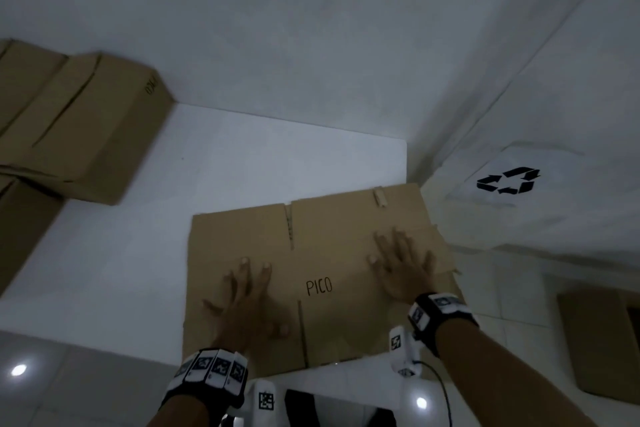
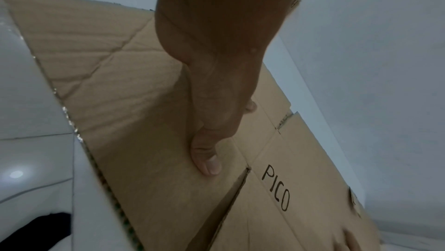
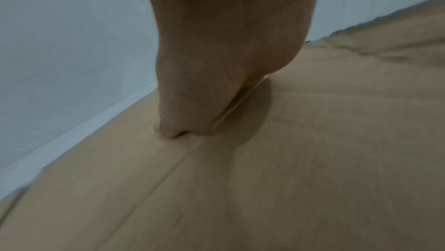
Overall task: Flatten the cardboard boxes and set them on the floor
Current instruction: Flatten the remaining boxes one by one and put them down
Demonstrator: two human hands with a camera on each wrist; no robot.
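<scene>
A flattened brown cardboard box marked "PICO" lies on a white table, overhanging its near and right edges. My left hand presses flat on the box's left part, fingers spread and straight. My right hand presses flat on its right part, fingers also spread. In the left wrist view the left hand lies palm down on the cardboard beside the lettering. In the right wrist view the right hand rests along a crease of the cardboard.
Two still-assembled cardboard boxes stand on the table's left side. A white sheet with a black recycling symbol lies on the floor at right, and a flat cardboard piece lies on the tiled floor further right. A white wall runs behind the table.
</scene>
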